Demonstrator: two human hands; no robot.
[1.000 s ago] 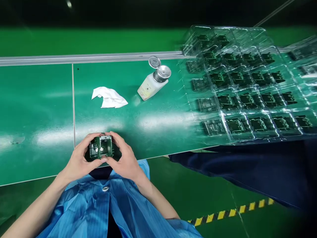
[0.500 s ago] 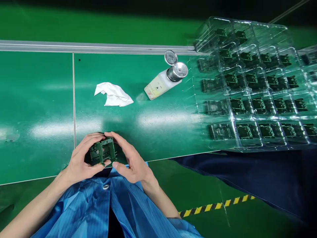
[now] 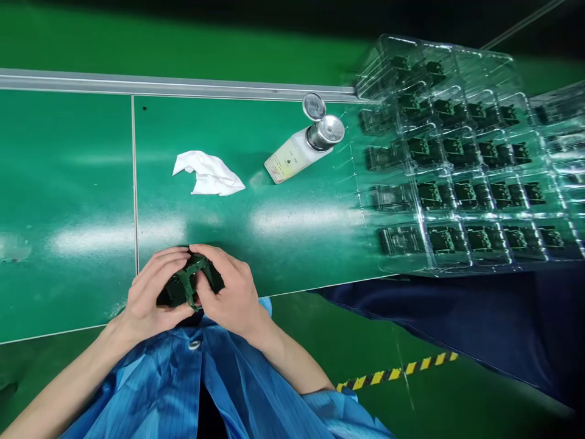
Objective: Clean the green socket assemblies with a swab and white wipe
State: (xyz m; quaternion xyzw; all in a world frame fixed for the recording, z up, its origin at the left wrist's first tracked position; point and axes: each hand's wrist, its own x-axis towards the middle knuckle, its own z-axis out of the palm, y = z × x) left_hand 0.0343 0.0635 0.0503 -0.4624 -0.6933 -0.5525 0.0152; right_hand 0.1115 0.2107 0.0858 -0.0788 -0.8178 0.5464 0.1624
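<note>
Near the front edge of the green table, a dark green plastic housing (image 3: 186, 281) with open compartments is between my two hands. My left hand (image 3: 153, 292) is wrapped round its left side, thumb at the near edge and fingers on the far edge. On the other side, my right hand (image 3: 231, 289) grips the right wall, its thumb reaching into the open compartment and its fingers over the far edge. The fingers cover much of the housing. Beyond my hands lie a crumpled white cloth (image 3: 208, 175) and a white bottle (image 3: 295, 155) with its metal flip lid raised.
Stacked clear plastic trays (image 3: 425, 210) at the right hold several dark green parts in their pockets. A silver rail (image 3: 205, 86) runs along the table's far edge. Dark blue fabric (image 3: 434, 311) hangs at the lower right, above yellow-black floor tape (image 3: 402, 371).
My right thumb has moved from the near edge into the housing's compartment, and my right hand has closed further round it. The housing is turned slightly. The camera view has shifted a little.
</note>
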